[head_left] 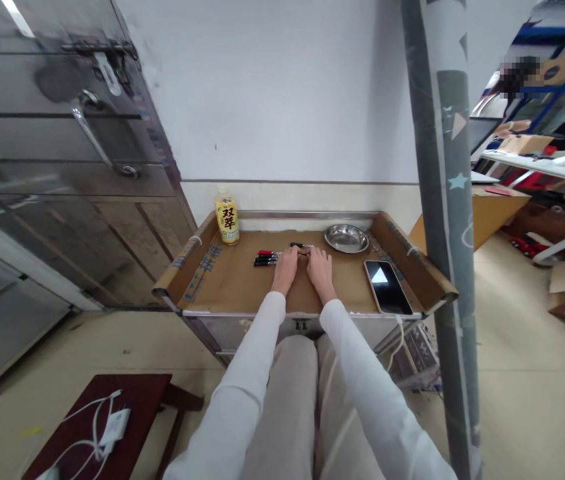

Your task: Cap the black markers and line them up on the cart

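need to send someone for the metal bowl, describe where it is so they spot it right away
Look at the cardboard-lined tray table against the white wall. The metal bowl sits in its far right corner, beyond the right hand and behind the phone. It is the only round, shiny silver thing there; the bottle is yellow and the markers are thin and dark.
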`<state>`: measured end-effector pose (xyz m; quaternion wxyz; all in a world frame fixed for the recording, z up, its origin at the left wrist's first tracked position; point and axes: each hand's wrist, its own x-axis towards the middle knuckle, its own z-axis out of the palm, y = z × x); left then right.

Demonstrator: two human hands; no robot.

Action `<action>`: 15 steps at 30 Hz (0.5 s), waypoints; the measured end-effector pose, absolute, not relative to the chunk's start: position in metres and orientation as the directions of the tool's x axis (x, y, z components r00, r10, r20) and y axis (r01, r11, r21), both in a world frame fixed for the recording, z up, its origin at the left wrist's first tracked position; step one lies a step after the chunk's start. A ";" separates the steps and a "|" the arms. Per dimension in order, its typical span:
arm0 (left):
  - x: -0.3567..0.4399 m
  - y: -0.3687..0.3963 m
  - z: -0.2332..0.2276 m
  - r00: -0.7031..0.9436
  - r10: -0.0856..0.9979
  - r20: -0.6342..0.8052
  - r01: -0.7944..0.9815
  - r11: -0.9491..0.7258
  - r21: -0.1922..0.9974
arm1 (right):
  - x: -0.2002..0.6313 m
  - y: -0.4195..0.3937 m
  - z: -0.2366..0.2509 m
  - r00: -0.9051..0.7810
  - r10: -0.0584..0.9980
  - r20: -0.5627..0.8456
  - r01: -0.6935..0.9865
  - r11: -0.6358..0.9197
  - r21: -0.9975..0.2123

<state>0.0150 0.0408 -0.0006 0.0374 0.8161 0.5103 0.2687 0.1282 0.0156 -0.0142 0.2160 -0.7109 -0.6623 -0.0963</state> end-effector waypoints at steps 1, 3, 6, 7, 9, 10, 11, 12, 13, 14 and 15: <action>0.015 0.041 -0.001 0.327 0.854 0.405 0.810 -0.474 0.344 | 0.128 0.015 -0.014 0.100 0.899 0.425 0.985 -0.028 -0.172; 0.015 0.040 -0.002 0.313 0.855 0.413 0.804 -0.470 0.364 | 0.128 0.015 -0.014 0.088 0.900 0.426 0.987 -0.021 -0.160; 0.014 0.041 -0.005 0.305 0.845 0.439 0.763 -0.493 0.419 | 0.128 0.015 -0.014 0.066 0.905 0.421 0.986 0.006 -0.167; 0.014 0.042 -0.006 0.305 0.838 0.451 0.739 -0.508 0.443 | 0.128 0.015 -0.014 0.060 0.907 0.417 0.984 0.016 -0.175; 0.014 0.044 -0.008 0.308 0.824 0.476 0.682 -0.540 0.493 | 0.129 0.015 -0.013 0.050 0.910 0.411 0.981 0.032 -0.190; 0.013 0.045 -0.008 0.312 0.816 0.486 0.654 -0.556 0.514 | 0.129 0.015 -0.013 0.048 0.910 0.411 0.980 0.038 -0.197; 0.013 0.045 -0.009 0.320 0.809 0.494 0.628 -0.571 0.528 | 0.130 0.015 -0.013 0.044 0.909 0.414 0.978 0.045 -0.202; 0.013 0.045 -0.009 0.328 0.802 0.499 0.610 -0.583 0.537 | 0.130 0.015 -0.013 0.037 0.908 0.417 0.977 0.055 -0.207; 0.014 0.045 -0.008 0.333 0.798 0.503 0.601 -0.590 0.538 | 0.130 0.015 -0.013 0.027 0.907 0.420 0.975 0.069 -0.211; 0.014 0.044 -0.008 0.331 0.797 0.506 0.603 -0.591 0.536 | 0.130 0.015 -0.013 0.014 0.906 0.423 0.973 0.085 -0.215; 0.014 0.043 -0.007 0.321 0.798 0.510 0.614 -0.585 0.530 | 0.131 0.015 -0.012 0.001 0.905 0.425 0.971 0.101 -0.219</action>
